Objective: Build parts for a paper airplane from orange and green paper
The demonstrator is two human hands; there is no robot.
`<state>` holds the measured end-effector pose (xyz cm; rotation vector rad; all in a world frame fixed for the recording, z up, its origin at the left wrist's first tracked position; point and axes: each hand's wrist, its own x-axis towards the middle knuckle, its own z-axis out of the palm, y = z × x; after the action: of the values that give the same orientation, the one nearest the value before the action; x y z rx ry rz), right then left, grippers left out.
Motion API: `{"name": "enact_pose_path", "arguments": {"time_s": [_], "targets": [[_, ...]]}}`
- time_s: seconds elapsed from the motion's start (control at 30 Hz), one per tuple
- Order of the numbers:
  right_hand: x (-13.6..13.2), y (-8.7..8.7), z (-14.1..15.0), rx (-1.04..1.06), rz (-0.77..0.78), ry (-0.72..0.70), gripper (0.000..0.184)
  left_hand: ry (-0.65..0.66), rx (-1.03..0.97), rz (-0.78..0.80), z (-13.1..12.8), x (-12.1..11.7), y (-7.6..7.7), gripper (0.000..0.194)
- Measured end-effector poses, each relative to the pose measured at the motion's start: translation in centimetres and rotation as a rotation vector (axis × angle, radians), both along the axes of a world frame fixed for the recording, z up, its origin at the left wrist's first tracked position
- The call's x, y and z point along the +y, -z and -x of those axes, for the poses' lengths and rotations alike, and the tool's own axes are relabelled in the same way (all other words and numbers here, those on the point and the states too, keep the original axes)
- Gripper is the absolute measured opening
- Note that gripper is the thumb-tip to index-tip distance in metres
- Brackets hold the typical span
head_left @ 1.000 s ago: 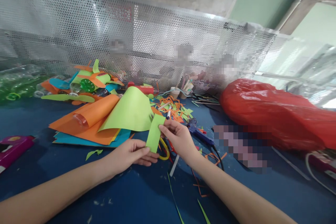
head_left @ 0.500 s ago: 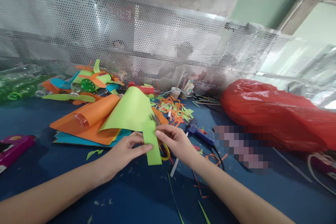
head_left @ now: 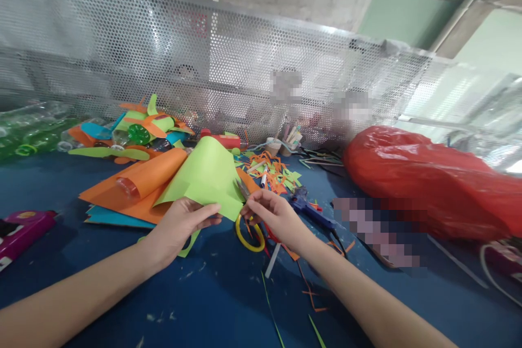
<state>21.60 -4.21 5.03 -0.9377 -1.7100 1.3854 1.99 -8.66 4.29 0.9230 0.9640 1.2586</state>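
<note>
Thumb and fingers of my left hand (head_left: 173, 228) pinch a piece of light green paper (head_left: 230, 209). It overlaps a larger green sheet (head_left: 207, 166) behind it, so its outline is hard to make out. My right hand (head_left: 275, 217) is closed at a pair of scissors with a yellow handle loop (head_left: 250, 235). The metal blades (head_left: 242, 187) point away from me, and the fingers partly cover the middle. A red part shows beneath that hand. Another bit of green paper (head_left: 188, 247) pokes out below my left hand; whether it joins the held piece I cannot tell.
Orange sheets (head_left: 106, 187) and blue sheets (head_left: 118, 217) lie at left. Cut scraps (head_left: 271, 168) pile up behind. A blue glue gun (head_left: 314, 212) and a red plastic bag (head_left: 420, 174) are to the right. A purple tool (head_left: 26, 234) lies far left; plastic bottles (head_left: 41, 125) stand behind.
The green strip, upright between my hands before, has turned and lifted towards the green sheet. My left hand has shifted left and the hands are further apart; the yellow loop has swung left.
</note>
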Motion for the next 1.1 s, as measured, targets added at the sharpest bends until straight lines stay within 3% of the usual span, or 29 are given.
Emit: {"name": "enact_pose_path", "arguments": {"time_s": [0.13,0.27,0.47,0.53,0.63,0.7,0.77,0.83,0.93,1.1], "targets": [[-0.2,0.2,0.0,-0.117,-0.086,-0.032,0.042,0.010,0.061,0.006,-0.1,-0.1,0.0,0.021],[-0.8,0.3,0.3,-0.194,-0.124,-0.056,0.030,0.060,0.060,-0.051,-0.3,-0.2,0.1,0.029],[0.3,-0.2,-0.6,-0.306,-0.147,-0.069,0.028,-0.047,0.211,-0.020,0.7,0.2,-0.4,0.029],[0.7,-0.3,-1.1,-0.488,-0.291,0.047,0.029,-0.078,0.276,-0.044,1.0,0.4,-0.5,0.030],[0.8,-0.5,-1.7,-0.954,-0.507,0.265,0.032,-0.134,0.292,-0.109,1.2,0.5,-0.5,0.031],[0.6,-0.6,-1.8,-1.187,-0.537,0.306,0.034,-0.177,0.285,-0.128,1.3,0.5,-0.5,0.032],[0.2,-0.5,-1.6,-1.287,-0.541,0.278,0.042,-0.207,0.276,-0.130,1.3,0.6,-0.4,0.035],[-0.2,-0.4,-1.3,-1.323,-0.554,0.262,0.048,-0.221,0.259,-0.130,1.4,0.7,-0.2,0.036],[-0.6,-0.3,-0.9,-1.336,-0.499,0.289,0.043,-0.216,0.228,-0.135,1.3,0.7,-0.2,0.038],[-0.4,-0.5,-0.7,-1.117,-0.347,0.332,0.034,-0.252,0.140,-0.145,1.4,0.7,-0.8,0.036]]}}
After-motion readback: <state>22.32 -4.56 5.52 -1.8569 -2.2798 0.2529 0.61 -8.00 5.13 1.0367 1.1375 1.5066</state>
